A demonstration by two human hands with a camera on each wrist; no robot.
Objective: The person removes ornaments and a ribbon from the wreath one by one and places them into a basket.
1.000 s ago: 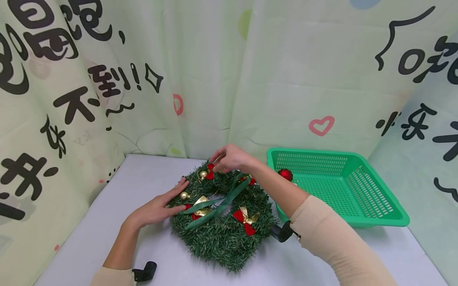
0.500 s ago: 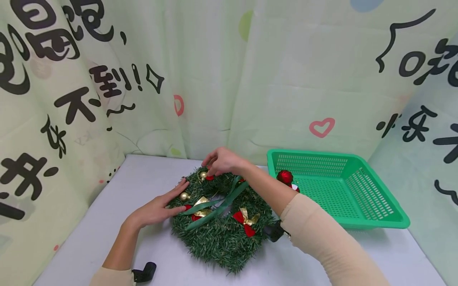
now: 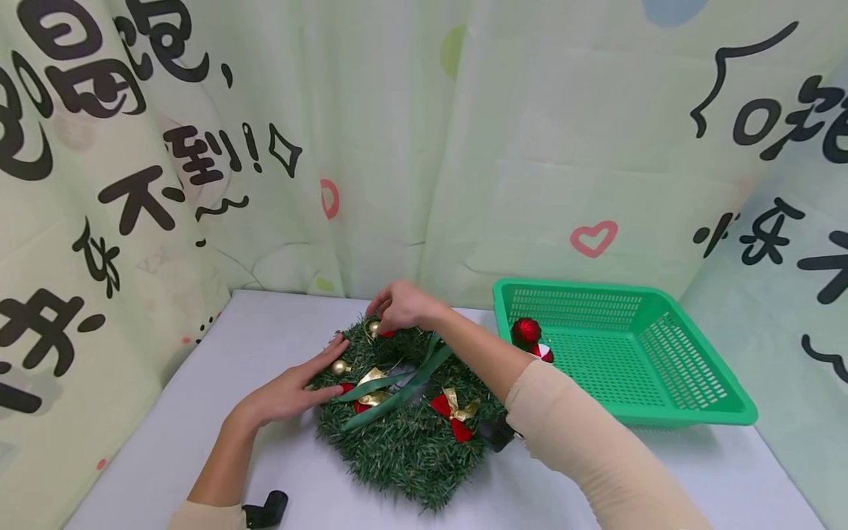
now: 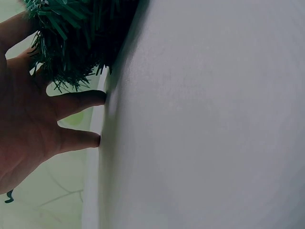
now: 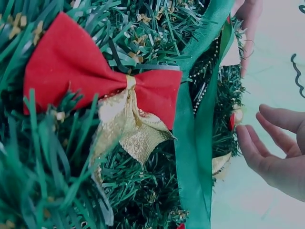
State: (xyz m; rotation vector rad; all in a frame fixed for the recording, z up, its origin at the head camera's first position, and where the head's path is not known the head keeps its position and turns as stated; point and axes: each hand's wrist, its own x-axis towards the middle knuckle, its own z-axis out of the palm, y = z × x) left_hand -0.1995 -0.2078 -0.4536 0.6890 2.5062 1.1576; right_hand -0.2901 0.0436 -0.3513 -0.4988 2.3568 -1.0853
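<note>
I have the right hand [image 3: 405, 305] nearest the red bow [image 3: 387, 334], eleven o'clock on the Christmas wreath [image 3: 407, 445], grip unclear; the left hand [image 3: 291, 389] rests spread-fingered at ten.

The left arm [image 3: 225, 460] reaches forward from the near side, its left hand [image 3: 298, 383] palm down, fingers straight and spread, thumb held apart. The right arm [image 3: 483, 357] slants leftward across the front, carrying its right hand [image 3: 403, 305] farther forward, knuckles raised, fingers loosely bent, tips apart. Both forearms are bare below the sleeves [image 3: 596, 442].
</note>
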